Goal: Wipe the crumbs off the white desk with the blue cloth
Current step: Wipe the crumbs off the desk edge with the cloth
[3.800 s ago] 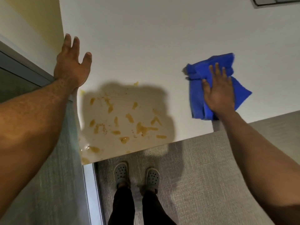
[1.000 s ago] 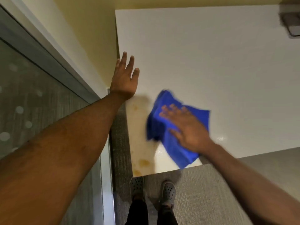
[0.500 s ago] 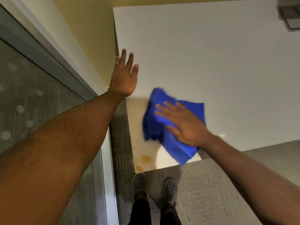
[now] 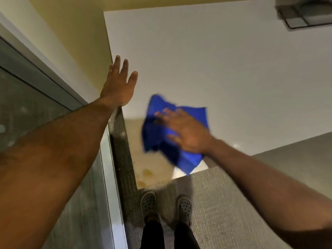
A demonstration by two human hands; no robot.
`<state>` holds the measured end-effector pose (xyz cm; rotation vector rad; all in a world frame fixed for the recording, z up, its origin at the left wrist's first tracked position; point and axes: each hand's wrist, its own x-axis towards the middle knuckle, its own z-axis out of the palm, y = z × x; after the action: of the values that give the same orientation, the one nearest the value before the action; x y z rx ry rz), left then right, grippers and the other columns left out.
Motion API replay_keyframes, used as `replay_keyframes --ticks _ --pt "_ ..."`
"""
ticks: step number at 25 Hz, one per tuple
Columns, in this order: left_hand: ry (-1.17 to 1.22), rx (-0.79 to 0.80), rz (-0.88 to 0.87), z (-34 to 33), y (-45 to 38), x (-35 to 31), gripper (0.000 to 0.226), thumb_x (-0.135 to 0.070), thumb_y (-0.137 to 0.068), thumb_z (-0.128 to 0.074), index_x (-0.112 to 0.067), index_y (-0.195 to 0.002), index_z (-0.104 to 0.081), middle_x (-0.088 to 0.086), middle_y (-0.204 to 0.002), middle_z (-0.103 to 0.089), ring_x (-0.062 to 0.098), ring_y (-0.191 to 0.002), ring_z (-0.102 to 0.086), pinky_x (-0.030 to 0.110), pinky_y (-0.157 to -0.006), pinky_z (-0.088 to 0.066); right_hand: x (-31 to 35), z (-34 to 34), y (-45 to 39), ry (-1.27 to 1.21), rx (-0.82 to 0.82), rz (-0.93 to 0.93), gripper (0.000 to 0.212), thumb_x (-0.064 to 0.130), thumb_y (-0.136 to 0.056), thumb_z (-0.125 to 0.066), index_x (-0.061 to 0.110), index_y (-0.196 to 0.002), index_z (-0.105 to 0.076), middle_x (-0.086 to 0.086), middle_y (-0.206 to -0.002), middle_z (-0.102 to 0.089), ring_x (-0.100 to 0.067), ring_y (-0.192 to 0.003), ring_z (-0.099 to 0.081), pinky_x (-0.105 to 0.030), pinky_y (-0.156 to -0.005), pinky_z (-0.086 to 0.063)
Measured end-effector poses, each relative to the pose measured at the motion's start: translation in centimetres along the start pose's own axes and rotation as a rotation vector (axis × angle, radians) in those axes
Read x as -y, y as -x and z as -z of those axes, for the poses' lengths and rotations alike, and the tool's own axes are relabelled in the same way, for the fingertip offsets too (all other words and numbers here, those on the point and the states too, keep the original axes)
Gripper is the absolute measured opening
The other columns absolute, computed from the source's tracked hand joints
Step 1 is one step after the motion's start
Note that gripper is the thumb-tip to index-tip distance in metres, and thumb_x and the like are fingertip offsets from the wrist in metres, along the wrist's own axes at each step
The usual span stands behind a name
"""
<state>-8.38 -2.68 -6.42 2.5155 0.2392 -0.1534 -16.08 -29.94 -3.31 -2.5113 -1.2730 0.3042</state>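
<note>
The blue cloth (image 4: 158, 133) lies crumpled on the near left corner of the white desk (image 4: 206, 60). My right hand (image 4: 185, 132) presses flat on top of the cloth, fingers spread and pointing left. My left hand (image 4: 119, 83) rests open and flat on the desk's left edge, apart from the cloth. A few yellowish crumb smears (image 4: 146, 172) remain on the shaded corner near the front edge, below and left of the cloth. The cloth and right hand are motion-blurred.
A yellow wall (image 4: 75, 33) borders the desk on the left, with a grey glass partition (image 4: 36, 108) nearer me. A dark device (image 4: 305, 13) sits at the desk's far right corner. My feet in grey clogs (image 4: 167, 205) stand on grey carpet.
My right hand has slid the blue cloth from the right side of the desk onto the crumb patch at the left corner; most crumbs visible earlier are gone or covered. My left hand stays planted.
</note>
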Motion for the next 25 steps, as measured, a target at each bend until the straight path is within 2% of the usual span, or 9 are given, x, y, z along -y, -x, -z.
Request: replay_keyframes --ticks 5,9,11,14,16,18,21,23,25 --pt "-0.137 0.02 0.015 0.3 0.4 -0.1 0.081 -0.071 -0.093 -0.023 -0.025 -0.156 -0.003 -0.004 -0.164 0.011 0.024 -0.151 0.008 0.041 -0.122 -0.004 -11.8 3.7 10.1 -0.019 -0.225 -0.609 0.053 0.039 -0.099 -0.032 0.025 -0.149 -0.023 -0.005 -0.159 -0.026 -0.027 -0.147 -0.02 -0.047 -0.12 -0.011" --pt "-0.223 -0.009 0.028 0.0 1.1 -1.1 0.094 -0.079 -0.088 -0.017 -0.015 -0.156 -0.002 0.003 -0.165 0.007 0.028 -0.15 0.008 0.042 -0.122 -0.003 -9.0 2.0 10.8 0.038 -0.313 -0.874 0.053 0.038 -0.101 -0.031 0.019 -0.151 -0.025 -0.006 -0.16 -0.022 -0.028 -0.147 -0.019 -0.053 -0.119 -0.014" --pt "-0.195 0.001 0.041 -0.2 1.6 -1.6 0.099 -0.08 -0.086 -0.013 -0.011 -0.156 0.0 0.004 -0.164 0.008 0.028 -0.15 0.012 0.04 -0.122 0.0 -4.2 0.5 8.1 0.066 -0.268 -0.757 0.055 0.037 -0.099 -0.033 0.017 -0.15 -0.028 -0.007 -0.159 -0.024 -0.03 -0.147 -0.021 -0.052 -0.118 -0.015" --pt "-0.219 0.021 0.018 -0.5 2.8 -1.3 0.099 -0.079 -0.086 -0.008 -0.009 -0.155 0.0 0.005 -0.164 0.009 0.027 -0.15 0.013 0.04 -0.122 0.001 3.6 -3.3 7.2 0.055 -0.075 -0.377 0.056 0.037 -0.095 -0.041 0.023 -0.148 -0.031 0.0 -0.159 -0.026 -0.023 -0.148 -0.02 -0.043 -0.12 -0.008" --pt "-0.232 0.015 -0.016 -0.9 4.2 -0.7 0.097 -0.079 -0.087 -0.008 -0.01 -0.155 -0.001 0.004 -0.164 0.009 0.025 -0.15 0.011 0.04 -0.122 -0.001 1.8 -2.3 10.0 0.015 -0.084 -0.282 0.055 0.034 -0.095 -0.043 0.025 -0.148 -0.032 0.001 -0.158 -0.028 -0.019 -0.147 -0.02 -0.043 -0.121 -0.01" --pt "-0.217 0.011 -0.033 -1.6 5.7 -0.1 0.095 -0.078 -0.088 -0.009 -0.011 -0.155 -0.002 0.002 -0.164 0.008 0.023 -0.15 0.01 0.038 -0.121 -0.001 -3.0 -0.3 13.0 -0.025 -0.197 -0.488 0.054 0.033 -0.096 -0.041 0.022 -0.148 -0.03 -0.006 -0.156 -0.031 -0.027 -0.146 -0.025 -0.05 -0.119 -0.018" --pt "-0.19 -0.04 -0.04 -2.7 6.9 0.1 0.093 -0.077 -0.089 -0.012 -0.012 -0.155 -0.004 -0.001 -0.165 0.006 0.02 -0.15 0.01 0.034 -0.12 0.001 -7.2 1.7 15.2 -0.007 -0.277 -0.89 0.057 0.041 -0.098 -0.029 0.017 -0.15 -0.024 -0.008 -0.16 -0.023 -0.03 -0.147 -0.02 -0.051 -0.12 -0.014" --pt "-0.181 -0.069 -0.04 -2.7 6.8 -0.1 0.092 -0.077 -0.09 -0.013 -0.012 -0.155 -0.006 0.0 -0.165 0.004 0.02 -0.151 0.009 0.034 -0.12 0.0 -4.4 0.4 11.9 0.083 -0.285 -0.925 0.057 0.039 -0.099 -0.03 0.014 -0.151 -0.024 -0.01 -0.16 -0.021 -0.031 -0.147 -0.019 -0.053 -0.119 -0.016" --pt "-0.191 -0.08 -0.048 -2.6 6.8 -0.2 0.09 -0.074 -0.092 -0.014 -0.011 -0.155 -0.007 0.001 -0.165 0.003 0.021 -0.151 0.008 0.036 -0.121 -0.001 0.8 -1.6 8.1 0.097 -0.24 -0.805 0.057 0.036 -0.098 -0.035 0.014 -0.15 -0.027 -0.01 -0.16 -0.023 -0.032 -0.147 -0.021 -0.051 -0.118 -0.017"
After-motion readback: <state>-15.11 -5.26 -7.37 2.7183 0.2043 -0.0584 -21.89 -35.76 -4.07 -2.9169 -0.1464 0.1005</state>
